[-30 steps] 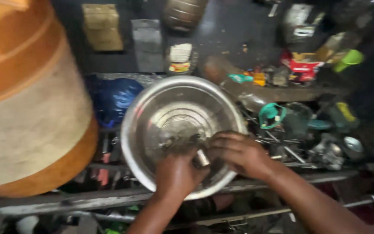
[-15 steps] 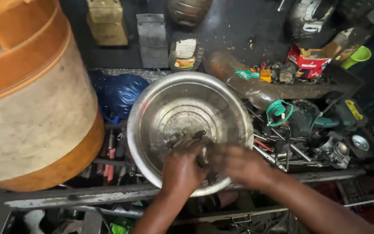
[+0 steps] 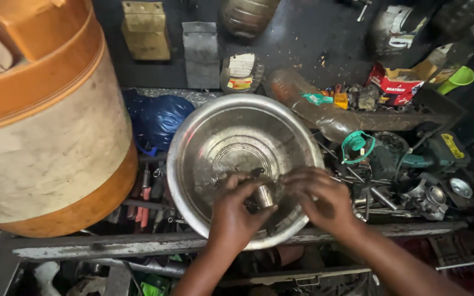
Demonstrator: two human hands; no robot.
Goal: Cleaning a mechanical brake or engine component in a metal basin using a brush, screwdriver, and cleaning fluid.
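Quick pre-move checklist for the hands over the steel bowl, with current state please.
1. Small metal cylinder gripped: ok, the left hand pinches it over the bowl.
2. Right hand close enough to help: ok, its fingertips sit just beside the cylinder.
3. Steel bowl under the part to catch drops: ok.
4. Bowl seated steadily: cannot tell, it rests on cluttered tools and its near edge overhangs the shelf rail.
5. Room to the left: not ok, the large orange and cream container stands close beside the bowl.
6. Cylinder condition: cannot tell, too small and dim.
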